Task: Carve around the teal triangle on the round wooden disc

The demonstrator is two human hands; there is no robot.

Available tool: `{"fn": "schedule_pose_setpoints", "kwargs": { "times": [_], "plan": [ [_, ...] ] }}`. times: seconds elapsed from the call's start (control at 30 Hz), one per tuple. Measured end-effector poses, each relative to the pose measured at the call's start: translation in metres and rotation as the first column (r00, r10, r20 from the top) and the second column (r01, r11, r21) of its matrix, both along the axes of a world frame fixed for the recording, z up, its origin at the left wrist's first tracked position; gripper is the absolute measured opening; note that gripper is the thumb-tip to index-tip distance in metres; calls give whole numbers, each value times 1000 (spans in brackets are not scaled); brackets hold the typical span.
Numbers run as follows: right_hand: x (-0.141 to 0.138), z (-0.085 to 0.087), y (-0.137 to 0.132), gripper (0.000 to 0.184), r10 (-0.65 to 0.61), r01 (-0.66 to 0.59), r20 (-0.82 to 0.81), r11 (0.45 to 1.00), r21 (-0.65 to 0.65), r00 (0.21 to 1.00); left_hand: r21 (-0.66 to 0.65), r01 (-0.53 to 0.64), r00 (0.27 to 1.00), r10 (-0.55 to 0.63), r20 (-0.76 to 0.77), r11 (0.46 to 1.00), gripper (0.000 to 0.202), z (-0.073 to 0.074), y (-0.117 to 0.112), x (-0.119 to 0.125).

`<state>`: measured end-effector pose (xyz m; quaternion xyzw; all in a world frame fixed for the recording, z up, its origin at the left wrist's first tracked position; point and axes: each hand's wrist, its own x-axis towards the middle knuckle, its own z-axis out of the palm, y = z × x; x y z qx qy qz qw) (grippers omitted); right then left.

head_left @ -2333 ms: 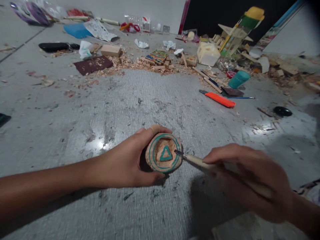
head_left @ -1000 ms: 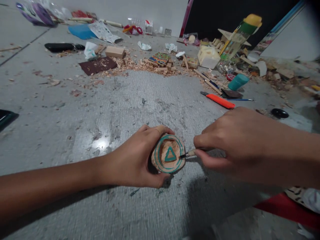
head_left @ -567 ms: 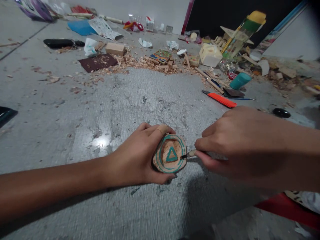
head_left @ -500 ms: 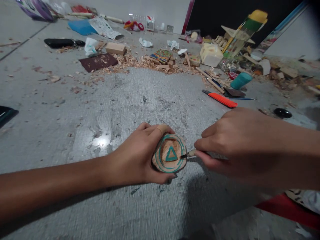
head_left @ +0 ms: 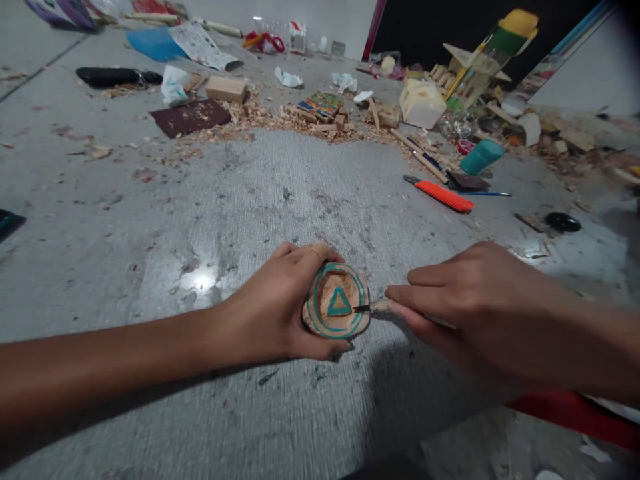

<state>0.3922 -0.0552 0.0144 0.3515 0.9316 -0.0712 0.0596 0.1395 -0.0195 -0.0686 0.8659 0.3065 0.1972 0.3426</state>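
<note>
A person is working over a grey, scuffed work surface, gripping a round wooden disc that is lying flat on it near the front edge of the scene. The left hand is wrapping the disc from its left side, with the fingers curling over the far rim and the thumb pressing against the near rim. The disc is carrying two teal rings and a teal triangle in a hollowed centre.

The right hand is coming in from the right, its fingers pressed together and pinching the pale handle of a thin carving tool close to the blade. The dark tip is touching the disc's hollow just to the right of the triangle.

Well beyond the hands, an orange toothed tool is lying beside a teal cup tipped on its side, with a small black oval object further right. Wood shavings are spreading across the back of the surface around a dark sheet of sandpaper, a wooden block and a cream-coloured block.
</note>
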Motion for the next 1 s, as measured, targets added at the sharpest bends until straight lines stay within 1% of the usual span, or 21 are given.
{"fn": "schedule_pose_setpoints", "kwargs": {
  "times": [0.1, 0.17, 0.23, 0.27, 0.33, 0.4, 0.53, 0.63, 0.77, 0.9, 1.0],
  "plan": [
    [5, -14, -11, 35, -107, 100, -129, 993, -57, 986, 11, -1, 1000, 1, -6, 1000, 79, 0, 0, 0],
    [9, -24, -17, 34, -150, 131, -266, 987, -89, 952, 28, 6, 1000, -6, -5, 1000, 78, 0, 0, -1],
    [12, -30, -20, 34, -185, 145, -340, 979, -141, 922, 43, 17, 1000, -17, -6, 999, 78, 1, 0, -2],
    [14, -30, -20, 34, -200, 150, -352, 975, -164, 914, 48, 22, 1000, -22, -5, 999, 78, 1, 0, -2],
    [16, -27, -19, 35, -215, 157, -338, 969, -191, 916, 57, 25, 1000, -24, -6, 998, 77, 0, 0, -3],
    [18, -21, -16, 35, -206, 148, -315, 969, -197, 926, 69, 22, 1000, -22, -5, 997, 77, 0, 0, -3],
    [16, -7, -11, 33, -156, 112, -281, 980, -165, 947, 85, 24, 1000, -24, 2, 996, 77, -1, 0, -2],
    [11, -2, -8, 36, -130, 105, -200, 985, -134, 971, 85, 30, 999, -31, 12, 996, 78, -2, 1, -2],
    [6, 3, -4, 37, -99, 81, -147, 989, -128, 984, 96, 34, 999, -35, 15, 995, 79, -3, 1, -3],
    [1, 5, -4, 37, -70, 66, -113, 997, -42, 991, 105, 22, 999, -26, 32, 994, 80, -5, 1, -3],
    [-2, 1, -12, 33, -111, 108, -58, 993, -55, 992, 104, 13, 999, -16, 30, 995, 81, -6, 0, -3]
  ]
}}
